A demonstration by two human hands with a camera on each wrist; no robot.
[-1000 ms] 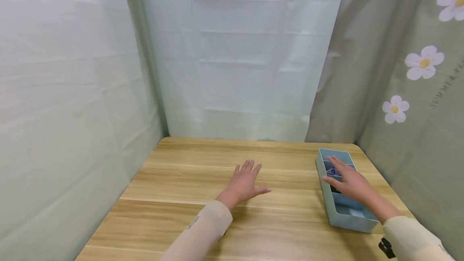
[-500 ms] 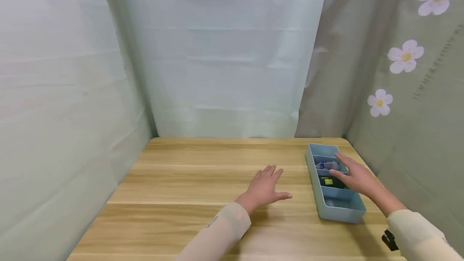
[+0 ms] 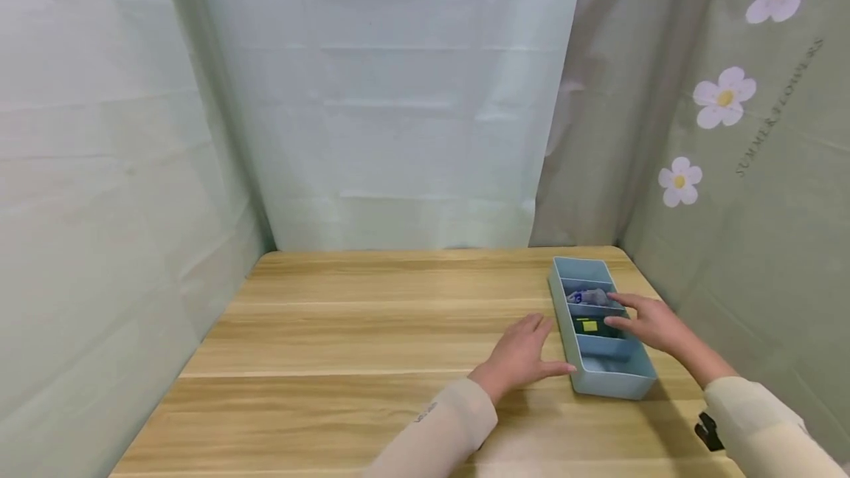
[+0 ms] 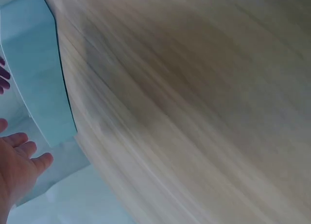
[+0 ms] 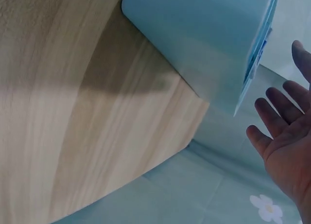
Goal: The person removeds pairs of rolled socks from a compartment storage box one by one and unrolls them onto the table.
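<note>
Left grip (image 3: 518, 358) released, now nearer the blue box (image 3: 612, 385), right grip (image 3: 654, 324) also released, over its right edge

Left grip (image 3: 518, 357), right grip (image 3: 652, 321) extended forward, fingers (image 3: 531, 324) relaxed, thumbs (image 3: 556, 369) apart.

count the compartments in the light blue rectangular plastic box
4 in a row: the farthest compartment, one holding a clear, blue-marked item, one holding a dark, yellow-marked item, and the nearest compartment. The right hand partly hides the third.
</note>
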